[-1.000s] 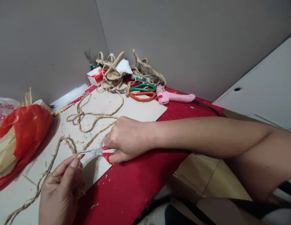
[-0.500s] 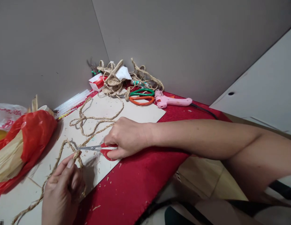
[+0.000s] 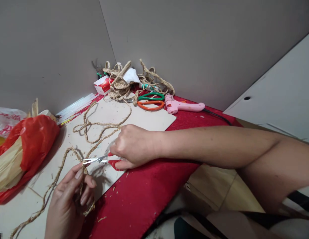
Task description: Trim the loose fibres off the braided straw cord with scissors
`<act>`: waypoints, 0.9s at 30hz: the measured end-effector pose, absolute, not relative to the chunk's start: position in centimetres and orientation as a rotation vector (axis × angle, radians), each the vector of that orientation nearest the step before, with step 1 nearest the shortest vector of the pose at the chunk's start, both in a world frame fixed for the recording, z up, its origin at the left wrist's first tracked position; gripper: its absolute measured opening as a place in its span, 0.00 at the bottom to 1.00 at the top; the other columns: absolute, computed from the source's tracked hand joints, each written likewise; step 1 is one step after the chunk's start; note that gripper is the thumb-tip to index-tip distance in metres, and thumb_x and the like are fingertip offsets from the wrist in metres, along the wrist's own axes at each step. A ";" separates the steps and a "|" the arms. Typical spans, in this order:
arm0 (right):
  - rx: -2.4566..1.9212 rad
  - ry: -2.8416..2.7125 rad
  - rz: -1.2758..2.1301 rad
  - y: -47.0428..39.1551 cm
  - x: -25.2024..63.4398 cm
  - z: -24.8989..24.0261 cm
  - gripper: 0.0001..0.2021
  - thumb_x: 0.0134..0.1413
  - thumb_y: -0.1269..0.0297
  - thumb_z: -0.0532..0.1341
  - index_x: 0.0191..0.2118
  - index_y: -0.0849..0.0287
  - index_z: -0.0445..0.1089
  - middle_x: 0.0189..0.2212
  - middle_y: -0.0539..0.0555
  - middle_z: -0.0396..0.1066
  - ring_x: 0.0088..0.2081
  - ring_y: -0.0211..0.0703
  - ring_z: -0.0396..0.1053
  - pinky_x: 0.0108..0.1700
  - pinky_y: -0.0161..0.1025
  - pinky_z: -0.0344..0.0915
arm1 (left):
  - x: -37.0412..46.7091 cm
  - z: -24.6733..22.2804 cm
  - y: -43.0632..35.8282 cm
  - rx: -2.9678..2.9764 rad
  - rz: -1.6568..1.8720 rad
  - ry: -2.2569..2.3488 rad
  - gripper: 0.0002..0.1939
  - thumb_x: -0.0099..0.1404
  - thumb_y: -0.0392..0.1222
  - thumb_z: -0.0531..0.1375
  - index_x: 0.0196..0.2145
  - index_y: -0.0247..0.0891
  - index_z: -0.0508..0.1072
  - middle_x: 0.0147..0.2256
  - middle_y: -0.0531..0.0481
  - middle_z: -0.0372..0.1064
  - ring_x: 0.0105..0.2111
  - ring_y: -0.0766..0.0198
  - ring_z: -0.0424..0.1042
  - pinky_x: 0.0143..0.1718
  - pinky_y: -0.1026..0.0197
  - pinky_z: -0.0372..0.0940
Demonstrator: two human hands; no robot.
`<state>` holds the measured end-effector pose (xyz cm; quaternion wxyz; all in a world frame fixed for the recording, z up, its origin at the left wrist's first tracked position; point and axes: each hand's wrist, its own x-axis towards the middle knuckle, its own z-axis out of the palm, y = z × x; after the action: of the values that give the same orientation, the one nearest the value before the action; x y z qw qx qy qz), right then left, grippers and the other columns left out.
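Observation:
Between the thumb and fingers of my left hand (image 3: pixel 69 196) is a piece of braided straw cord (image 3: pixel 63 162), with a frayed end hanging below the fingers. My right hand (image 3: pixel 134 146) grips the red handles of small scissors (image 3: pixel 99 159). The scissor blades are slightly apart, and their tips touch or overlap the cord just above my left fingertips. More cord loops across the white board (image 3: pixel 152 122), partly behind my right hand.
Coiled braids (image 3: pixel 121 83) lie at the back, beside green and orange-handled scissors (image 3: pixel 151 101) and a pink glue gun (image 3: pixel 185 106) with a black cable. A red plastic bag (image 3: pixel 38 139) of straw sits left. Red cloth (image 3: pixel 134 196) covers the near side.
The scissor blades have opened and shifted slightly left at the cord. My left hand has moved a little right and down, its lower fingers spreading. The cord's frayed end has swung right.

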<state>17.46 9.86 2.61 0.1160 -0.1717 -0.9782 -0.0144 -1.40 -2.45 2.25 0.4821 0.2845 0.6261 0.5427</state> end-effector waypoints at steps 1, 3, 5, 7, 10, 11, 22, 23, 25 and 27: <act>-0.510 -2.882 -0.036 9.9 17.4 2.7 0.17 0.55 0.53 0.55 0.32 0.62 0.73 0.25 0.55 0.74 0.27 0.42 0.68 0.27 0.38 0.44 | -1.3 2.3 -2.4 0.689 1.329 1.535 0.15 0.56 0.44 0.64 0.41 0.38 0.72 0.22 0.53 0.67 0.15 0.72 0.50 0.13 0.70 0.48; -0.516 -2.921 -0.006 9.9 17.4 2.9 0.15 0.57 0.55 0.55 0.32 0.61 0.73 0.26 0.55 0.75 0.28 0.41 0.68 0.26 0.38 0.43 | -1.2 2.4 -2.3 0.673 1.338 1.543 0.16 0.54 0.43 0.66 0.40 0.39 0.72 0.23 0.53 0.68 0.15 0.73 0.50 0.12 0.70 0.48; -0.517 -2.939 0.032 10.0 17.4 3.0 0.14 0.58 0.58 0.55 0.32 0.60 0.74 0.28 0.54 0.75 0.27 0.39 0.68 0.26 0.38 0.42 | -1.1 2.5 -2.3 0.655 1.352 1.529 0.17 0.51 0.42 0.67 0.40 0.39 0.73 0.24 0.53 0.68 0.15 0.73 0.51 0.13 0.70 0.49; -0.512 -2.921 0.053 10.0 17.5 3.0 0.15 0.58 0.58 0.54 0.32 0.60 0.74 0.28 0.54 0.75 0.26 0.37 0.67 0.26 0.38 0.41 | -1.2 2.5 -2.2 0.656 1.375 1.490 0.17 0.50 0.40 0.67 0.40 0.39 0.73 0.25 0.52 0.69 0.16 0.73 0.53 0.13 0.70 0.50; -0.493 -2.863 0.056 10.1 17.6 2.8 0.17 0.57 0.54 0.54 0.31 0.60 0.74 0.26 0.54 0.75 0.26 0.38 0.66 0.26 0.38 0.40 | -1.5 2.4 -2.2 0.665 1.385 1.433 0.18 0.52 0.39 0.66 0.42 0.39 0.73 0.28 0.51 0.71 0.16 0.73 0.53 0.14 0.70 0.51; -0.489 -2.848 0.045 10.1 17.6 2.7 0.17 0.56 0.52 0.54 0.31 0.60 0.74 0.25 0.55 0.74 0.26 0.39 0.67 0.26 0.38 0.41 | -1.6 2.4 -2.2 0.657 1.382 1.423 0.18 0.52 0.39 0.66 0.42 0.39 0.73 0.28 0.50 0.71 0.16 0.73 0.53 0.14 0.70 0.51; -0.528 -2.866 -0.075 9.4 17.5 2.5 0.18 0.55 0.52 0.54 0.31 0.62 0.73 0.24 0.57 0.74 0.28 0.48 0.71 0.28 0.40 0.51 | -1.2 2.1 -2.2 0.662 1.366 1.496 0.15 0.51 0.39 0.69 0.37 0.37 0.75 0.28 0.52 0.72 0.17 0.76 0.54 0.16 0.71 0.53; -0.533 -2.875 -0.068 9.4 17.4 2.4 0.18 0.55 0.52 0.55 0.31 0.62 0.73 0.25 0.56 0.74 0.28 0.48 0.71 0.28 0.40 0.51 | -1.2 2.0 -2.2 0.663 1.364 1.487 0.14 0.51 0.39 0.69 0.37 0.36 0.75 0.27 0.52 0.71 0.17 0.75 0.54 0.16 0.71 0.53; -0.530 -2.900 -0.046 9.3 17.3 2.5 0.16 0.55 0.54 0.55 0.31 0.61 0.73 0.26 0.56 0.75 0.29 0.47 0.71 0.28 0.39 0.52 | -1.4 1.9 -2.2 0.658 1.349 1.465 0.13 0.51 0.40 0.69 0.35 0.35 0.75 0.24 0.53 0.68 0.17 0.75 0.53 0.16 0.71 0.53; -0.517 -2.926 -0.024 9.2 17.2 2.6 0.15 0.56 0.56 0.55 0.31 0.61 0.73 0.27 0.56 0.75 0.29 0.46 0.71 0.29 0.39 0.52 | -1.6 1.8 -2.2 0.649 1.331 1.445 0.13 0.51 0.41 0.68 0.34 0.34 0.76 0.19 0.56 0.62 0.16 0.74 0.52 0.15 0.71 0.53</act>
<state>17.20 9.24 2.63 0.0848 -0.1733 -0.9812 -0.0080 -1.62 -2.21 1.79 0.5111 0.2698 0.6002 0.5529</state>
